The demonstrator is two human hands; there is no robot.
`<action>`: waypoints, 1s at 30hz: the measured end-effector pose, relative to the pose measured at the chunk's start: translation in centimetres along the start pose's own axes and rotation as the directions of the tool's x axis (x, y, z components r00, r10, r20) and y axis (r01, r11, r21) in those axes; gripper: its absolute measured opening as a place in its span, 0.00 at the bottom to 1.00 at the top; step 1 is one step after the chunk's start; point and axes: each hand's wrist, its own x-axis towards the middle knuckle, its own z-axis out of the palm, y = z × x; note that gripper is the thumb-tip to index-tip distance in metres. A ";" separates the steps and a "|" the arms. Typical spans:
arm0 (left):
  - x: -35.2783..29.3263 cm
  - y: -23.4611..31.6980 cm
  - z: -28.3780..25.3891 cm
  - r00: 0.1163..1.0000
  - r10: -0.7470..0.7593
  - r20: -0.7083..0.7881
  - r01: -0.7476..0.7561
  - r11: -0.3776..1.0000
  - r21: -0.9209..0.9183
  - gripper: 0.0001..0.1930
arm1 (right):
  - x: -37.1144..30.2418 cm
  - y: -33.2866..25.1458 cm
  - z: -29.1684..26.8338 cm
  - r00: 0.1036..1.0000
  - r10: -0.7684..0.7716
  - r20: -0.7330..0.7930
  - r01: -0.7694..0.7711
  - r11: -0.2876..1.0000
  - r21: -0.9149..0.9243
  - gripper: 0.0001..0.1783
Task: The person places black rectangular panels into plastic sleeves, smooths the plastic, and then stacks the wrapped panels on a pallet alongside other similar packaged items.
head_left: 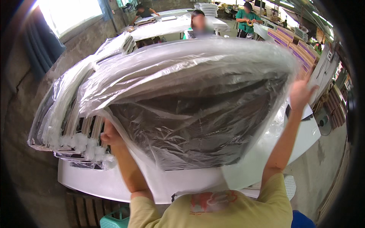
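Note:
A broad, flat dark panel in a loose clear plastic bag (pixel 190 117) stands tilted in front of me, its near edge low over the white table. Pale, cloudy plastic billows along its far side. My left hand (pixel 110 135) is closed at the panel's left edge, with some fingers hidden behind the plastic. At the right edge is my right hand (pixel 301 93), raised and a little blurred, its fingers stretched apart beside the plastic.
Close on the left leans a row of plastic-wrapped panels (pixel 62 110). Under the work lies a white table (pixel 190 182). Cartons (pixel 300 49) are stacked at the far right. A green stool (pixel 114 218) stands below. Several people are at the back, one in a green shirt (pixel 246 17).

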 end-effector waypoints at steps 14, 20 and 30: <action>-9.7 -0.7 -2.7 0.814 -0.568 0.118 0.580 0.794 -0.181 0.25 | -10.5 5.2 0.9 0.636 0.019 -0.771 -0.499 0.773 -0.392 0.43; -10.7 -0.2 -4.0 0.775 -0.616 0.144 0.632 0.759 -0.158 0.24 | -13.1 3.8 0.1 0.611 0.005 -0.792 -0.517 0.760 -0.394 0.43; -8.9 -1.7 -4.0 0.779 -0.601 0.177 0.627 0.742 -0.237 0.23 | -11.2 5.5 -0.4 0.644 0.064 -0.763 -0.526 0.761 -0.380 0.42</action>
